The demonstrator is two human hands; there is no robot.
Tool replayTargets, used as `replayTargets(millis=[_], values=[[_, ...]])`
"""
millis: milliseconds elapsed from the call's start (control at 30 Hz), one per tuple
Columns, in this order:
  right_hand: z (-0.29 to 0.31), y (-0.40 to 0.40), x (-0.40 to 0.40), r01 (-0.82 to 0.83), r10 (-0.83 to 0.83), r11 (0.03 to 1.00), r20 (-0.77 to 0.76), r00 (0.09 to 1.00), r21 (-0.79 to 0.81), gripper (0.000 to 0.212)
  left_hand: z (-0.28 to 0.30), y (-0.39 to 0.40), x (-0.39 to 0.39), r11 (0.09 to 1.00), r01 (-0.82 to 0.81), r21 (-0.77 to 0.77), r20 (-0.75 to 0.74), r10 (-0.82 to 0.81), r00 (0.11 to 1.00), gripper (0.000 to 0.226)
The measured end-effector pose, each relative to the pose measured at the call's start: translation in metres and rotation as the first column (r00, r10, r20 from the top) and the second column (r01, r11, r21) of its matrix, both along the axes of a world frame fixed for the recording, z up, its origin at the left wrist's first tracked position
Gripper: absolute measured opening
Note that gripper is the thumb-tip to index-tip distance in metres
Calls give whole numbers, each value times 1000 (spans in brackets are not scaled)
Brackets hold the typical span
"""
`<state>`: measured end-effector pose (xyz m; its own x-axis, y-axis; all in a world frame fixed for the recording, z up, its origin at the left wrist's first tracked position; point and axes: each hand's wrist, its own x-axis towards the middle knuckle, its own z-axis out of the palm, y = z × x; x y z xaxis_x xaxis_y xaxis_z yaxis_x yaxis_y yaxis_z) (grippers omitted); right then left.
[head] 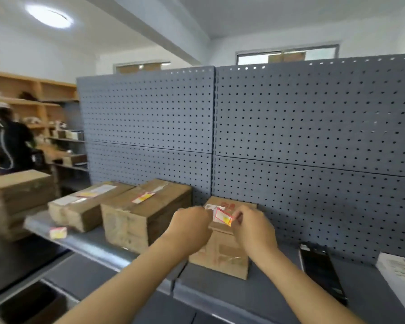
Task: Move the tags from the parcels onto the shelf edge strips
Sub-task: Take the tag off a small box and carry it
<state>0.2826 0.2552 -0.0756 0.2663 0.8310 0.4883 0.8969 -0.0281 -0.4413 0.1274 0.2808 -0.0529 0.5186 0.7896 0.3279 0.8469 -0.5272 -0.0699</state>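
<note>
Peeling tag (222,215) off small parcel (222,244), both hands on top.
My right hand (253,226) fingers pinch the tag's 3 o'clock edge to lift it; left hand (192,223) curls closed at 9 o'clock, likely steadying; shelf edge strip (98,250) waits below.

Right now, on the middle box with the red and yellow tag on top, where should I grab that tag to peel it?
Probably pinch the tag at its near end, coming from the front: it lies flat along the middle box top, so a lifted short end should peel back along its length.
</note>
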Motion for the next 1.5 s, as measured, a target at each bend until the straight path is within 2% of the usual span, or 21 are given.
replayTargets(millis=[233, 500, 700, 967, 1300, 1500], values=[[1, 18, -142, -348, 348, 938, -24, 937, 6, 12, 2, -15, -144, 966, -255, -30, 59, 257, 965, 28], [-6, 38, -281, -509, 508, 860, -34, 861, -45, 13, -8, -34, -288, 924, -378, -60, 101, 383, 918, 25], [-28, 55, -325, -517, 520, 846, -17, 854, -134, 12, -30, -25, -333, 911, -390, -134, 128, 406, 905, 27], [-49, 110, -332, -490, 493, 842, -47, 869, -226, 11, -52, 33, -347, 911, -350, -217, 112, 380, 918, 30], [-64, 144, -327, -333, 364, 865, 11, 931, -376, 24, -79, 101, -334, 942, -223, -249, 15, 234, 972, 31], [-65, 146, -323, -243, 235, 905, -67, 970, -350, 9, -89, 135, -336, 954, -81, -287, -41, 73, 997, 28]])
